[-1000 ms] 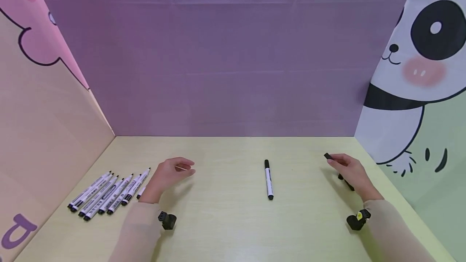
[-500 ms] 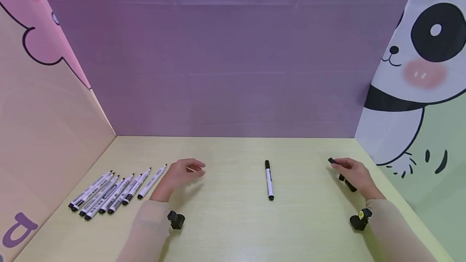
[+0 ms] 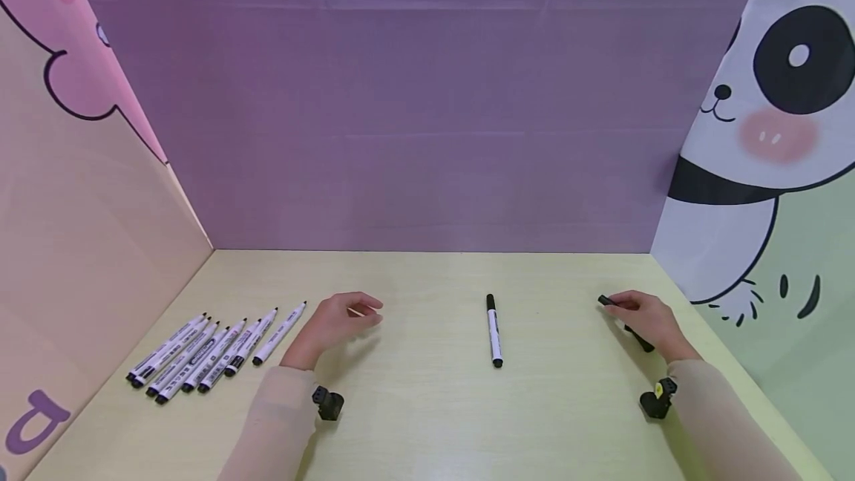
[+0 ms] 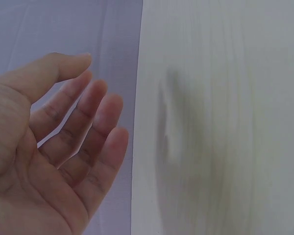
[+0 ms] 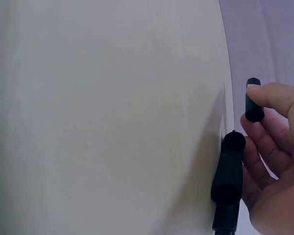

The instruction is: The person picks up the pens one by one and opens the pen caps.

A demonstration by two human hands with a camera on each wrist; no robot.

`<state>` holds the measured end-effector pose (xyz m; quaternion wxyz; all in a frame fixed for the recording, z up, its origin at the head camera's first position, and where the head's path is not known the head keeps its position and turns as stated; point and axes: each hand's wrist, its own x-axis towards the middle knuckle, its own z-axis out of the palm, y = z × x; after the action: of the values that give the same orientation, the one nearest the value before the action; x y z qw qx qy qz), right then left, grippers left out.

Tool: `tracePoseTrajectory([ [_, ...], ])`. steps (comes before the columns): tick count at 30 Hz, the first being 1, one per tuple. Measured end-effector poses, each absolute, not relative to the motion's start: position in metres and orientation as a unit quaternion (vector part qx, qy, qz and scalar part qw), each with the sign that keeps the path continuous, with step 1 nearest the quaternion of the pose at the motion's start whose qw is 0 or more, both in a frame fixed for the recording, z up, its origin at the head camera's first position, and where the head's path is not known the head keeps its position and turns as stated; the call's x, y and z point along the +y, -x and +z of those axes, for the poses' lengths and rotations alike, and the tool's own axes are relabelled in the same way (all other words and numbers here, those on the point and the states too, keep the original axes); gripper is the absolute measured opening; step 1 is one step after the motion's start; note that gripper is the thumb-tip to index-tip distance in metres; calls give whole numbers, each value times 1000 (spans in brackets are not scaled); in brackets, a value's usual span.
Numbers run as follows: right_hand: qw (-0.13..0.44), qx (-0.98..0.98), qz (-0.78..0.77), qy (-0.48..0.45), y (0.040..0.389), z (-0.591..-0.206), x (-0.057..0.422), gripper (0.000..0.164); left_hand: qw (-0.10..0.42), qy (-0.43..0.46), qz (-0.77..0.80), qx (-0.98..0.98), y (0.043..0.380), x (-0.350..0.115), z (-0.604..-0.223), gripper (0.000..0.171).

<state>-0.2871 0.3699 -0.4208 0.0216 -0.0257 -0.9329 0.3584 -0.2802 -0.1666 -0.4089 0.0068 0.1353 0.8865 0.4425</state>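
Observation:
My right hand pinches a small black marker cap between thumb and fingers, just above the table at the right. Beside and below that hand lie several more black caps, partly hidden by the hand in the head view. My left hand holds nothing; its fingers are loosely bent above the table in the left wrist view too. Left of it lies a row of white markers without caps, dark tips pointing away. The rightmost one is nearest the left hand. A capped white marker lies between the hands.
The pale wooden table is bounded by a purple back wall, a pinkish left panel and a right panel with a panda print. A small black camera sits on each wrist.
My left hand has moved right, away from the row, uncovering the rightmost uncapped marker. My right hand has lowered slightly with the cap, which now tilts flatter. The capped marker stays put.

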Motion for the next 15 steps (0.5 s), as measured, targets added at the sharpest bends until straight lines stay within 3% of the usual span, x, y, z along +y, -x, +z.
tracePoseTrajectory([
  [15, 15, -936, 352, 18, 286, -419, 369, 40, 10, -130, 439, 889, 279, -167, -407, 27],
])
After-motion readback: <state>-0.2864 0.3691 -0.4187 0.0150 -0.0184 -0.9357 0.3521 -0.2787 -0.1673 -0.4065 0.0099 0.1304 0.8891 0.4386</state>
